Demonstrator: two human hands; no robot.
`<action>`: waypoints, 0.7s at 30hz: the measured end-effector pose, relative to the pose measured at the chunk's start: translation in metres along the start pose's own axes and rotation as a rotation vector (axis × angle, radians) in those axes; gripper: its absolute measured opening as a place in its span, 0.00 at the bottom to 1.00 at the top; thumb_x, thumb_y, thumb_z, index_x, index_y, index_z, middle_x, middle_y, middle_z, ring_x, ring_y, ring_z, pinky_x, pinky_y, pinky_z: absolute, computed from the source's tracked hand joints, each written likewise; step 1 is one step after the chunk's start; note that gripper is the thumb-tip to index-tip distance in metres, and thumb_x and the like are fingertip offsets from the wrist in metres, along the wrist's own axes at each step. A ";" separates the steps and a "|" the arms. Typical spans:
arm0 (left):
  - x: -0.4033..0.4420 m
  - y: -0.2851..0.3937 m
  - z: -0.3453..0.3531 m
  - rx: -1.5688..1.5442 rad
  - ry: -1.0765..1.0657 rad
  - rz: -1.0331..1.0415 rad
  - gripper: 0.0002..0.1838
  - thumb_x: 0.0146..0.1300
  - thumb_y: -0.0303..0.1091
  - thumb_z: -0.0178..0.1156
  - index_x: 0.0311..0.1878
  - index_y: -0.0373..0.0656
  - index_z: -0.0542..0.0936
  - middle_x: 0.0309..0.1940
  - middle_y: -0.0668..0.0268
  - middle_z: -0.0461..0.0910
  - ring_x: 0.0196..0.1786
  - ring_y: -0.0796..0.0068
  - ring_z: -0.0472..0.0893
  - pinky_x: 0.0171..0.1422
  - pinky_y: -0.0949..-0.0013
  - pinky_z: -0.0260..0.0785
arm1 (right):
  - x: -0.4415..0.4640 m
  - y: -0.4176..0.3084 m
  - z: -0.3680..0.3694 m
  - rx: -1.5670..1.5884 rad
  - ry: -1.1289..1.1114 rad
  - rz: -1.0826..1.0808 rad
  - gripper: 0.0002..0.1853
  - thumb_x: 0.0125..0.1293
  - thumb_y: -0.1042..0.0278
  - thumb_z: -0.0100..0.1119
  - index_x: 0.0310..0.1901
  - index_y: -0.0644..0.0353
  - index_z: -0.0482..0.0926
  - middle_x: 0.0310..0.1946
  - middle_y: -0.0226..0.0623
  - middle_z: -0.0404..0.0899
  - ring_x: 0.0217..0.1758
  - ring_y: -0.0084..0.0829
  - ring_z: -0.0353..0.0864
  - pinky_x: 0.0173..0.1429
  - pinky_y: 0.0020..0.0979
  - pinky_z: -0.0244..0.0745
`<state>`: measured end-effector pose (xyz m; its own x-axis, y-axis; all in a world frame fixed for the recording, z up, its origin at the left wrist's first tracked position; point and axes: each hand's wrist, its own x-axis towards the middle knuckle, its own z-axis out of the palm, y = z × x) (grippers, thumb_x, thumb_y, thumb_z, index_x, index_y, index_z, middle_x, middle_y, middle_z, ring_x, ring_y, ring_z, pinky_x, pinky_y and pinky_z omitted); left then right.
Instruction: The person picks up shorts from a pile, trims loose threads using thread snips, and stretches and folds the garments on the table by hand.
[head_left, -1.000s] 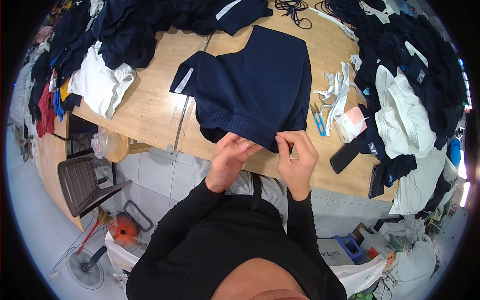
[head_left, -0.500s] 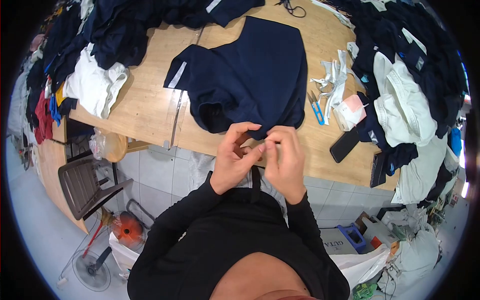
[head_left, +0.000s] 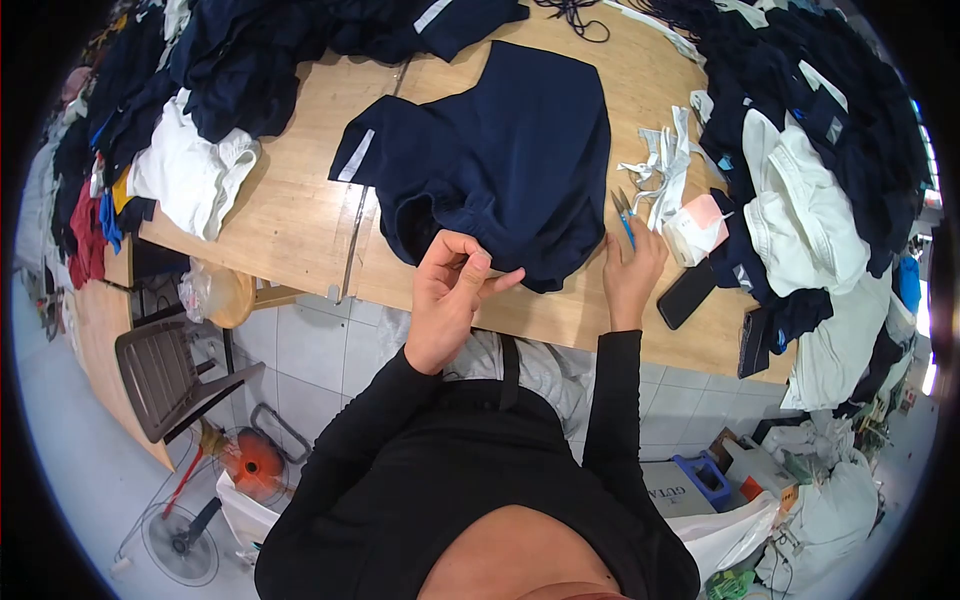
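Navy shorts (head_left: 530, 150) with a white stripe lie on the wooden table, their gathered waistband towards me. My left hand (head_left: 450, 300) is over the waistband edge, thumb and index finger pinched together; anything between them is too small to make out. On the right, my right hand (head_left: 634, 272) has its fingers closed around the handle of small blue thread snips (head_left: 624, 213), whose blades point away from me and rest by the white fabric strips (head_left: 665, 165).
A dark phone (head_left: 687, 296) and a pink-and-white packet (head_left: 697, 230) lie right of my right hand. Piled navy garments (head_left: 250, 60) and a white garment (head_left: 192, 170) are at the left. White clothes (head_left: 805, 215) sit at the right, cords at the top.
My right hand has left the waistband and moved right onto the blue snips. My left hand stays near the waistband, pinched. The shorts have shifted slightly.
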<state>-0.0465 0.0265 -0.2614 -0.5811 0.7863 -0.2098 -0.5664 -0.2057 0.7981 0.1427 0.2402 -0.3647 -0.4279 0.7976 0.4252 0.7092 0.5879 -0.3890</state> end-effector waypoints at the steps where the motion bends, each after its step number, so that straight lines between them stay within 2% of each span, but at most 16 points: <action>1: -0.001 0.000 -0.002 -0.029 -0.018 -0.008 0.03 0.89 0.30 0.53 0.52 0.44 0.72 0.42 0.75 0.70 0.41 0.87 0.78 0.74 0.46 0.84 | -0.003 0.000 0.001 0.005 -0.023 0.050 0.20 0.70 0.72 0.73 0.62 0.63 0.88 0.51 0.44 0.89 0.64 0.54 0.79 0.67 0.52 0.73; 3: -0.001 0.000 -0.007 -0.087 -0.058 -0.026 0.04 0.89 0.31 0.52 0.51 0.46 0.71 0.42 0.76 0.69 0.41 0.88 0.77 0.77 0.41 0.81 | -0.010 0.000 0.001 0.013 -0.068 0.152 0.19 0.71 0.73 0.72 0.62 0.63 0.88 0.47 0.43 0.88 0.62 0.52 0.79 0.65 0.53 0.73; 6: -0.001 0.000 -0.007 -0.168 -0.098 -0.035 0.04 0.90 0.32 0.52 0.52 0.46 0.69 0.41 0.76 0.68 0.41 0.89 0.78 0.80 0.39 0.78 | -0.013 -0.003 0.003 -0.141 -0.012 0.034 0.14 0.71 0.76 0.69 0.56 0.65 0.89 0.44 0.42 0.87 0.53 0.49 0.80 0.61 0.50 0.75; 9: 0.000 0.001 -0.007 -0.161 -0.101 -0.042 0.04 0.90 0.32 0.52 0.52 0.47 0.69 0.41 0.76 0.69 0.42 0.89 0.79 0.82 0.38 0.76 | -0.015 -0.001 -0.005 0.093 0.062 0.162 0.11 0.76 0.75 0.66 0.56 0.65 0.86 0.44 0.42 0.85 0.46 0.40 0.80 0.54 0.42 0.77; 12: 0.002 0.000 -0.011 -0.150 -0.131 -0.034 0.04 0.90 0.32 0.52 0.51 0.47 0.69 0.41 0.76 0.71 0.43 0.88 0.80 0.84 0.36 0.73 | -0.012 -0.034 -0.034 0.875 0.039 0.513 0.10 0.79 0.73 0.64 0.57 0.64 0.82 0.46 0.40 0.84 0.44 0.31 0.80 0.49 0.35 0.77; 15: 0.005 -0.003 -0.012 -0.130 -0.142 -0.040 0.04 0.89 0.32 0.52 0.51 0.47 0.70 0.42 0.75 0.72 0.45 0.87 0.80 0.85 0.35 0.71 | -0.015 -0.082 -0.073 1.138 -0.224 0.535 0.12 0.81 0.71 0.64 0.60 0.64 0.79 0.46 0.38 0.82 0.48 0.24 0.81 0.49 0.30 0.77; 18: 0.005 -0.006 -0.010 -0.123 -0.148 -0.025 0.03 0.89 0.31 0.53 0.52 0.48 0.70 0.42 0.75 0.73 0.46 0.87 0.80 0.84 0.37 0.72 | -0.018 -0.121 -0.091 0.781 -0.343 0.068 0.13 0.77 0.70 0.70 0.57 0.65 0.80 0.45 0.41 0.82 0.44 0.30 0.84 0.48 0.32 0.79; 21: 0.002 -0.002 -0.007 -0.123 -0.137 -0.039 0.03 0.88 0.31 0.55 0.52 0.47 0.71 0.43 0.75 0.73 0.47 0.87 0.80 0.83 0.43 0.74 | -0.021 -0.134 -0.083 0.686 -0.304 -0.048 0.17 0.71 0.70 0.77 0.55 0.65 0.81 0.43 0.43 0.81 0.38 0.37 0.84 0.43 0.35 0.80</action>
<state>-0.0504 0.0242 -0.2673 -0.4772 0.8653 -0.1535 -0.6590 -0.2368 0.7139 0.1031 0.1338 -0.2539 -0.6558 0.7125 0.2493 0.2201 0.4964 -0.8398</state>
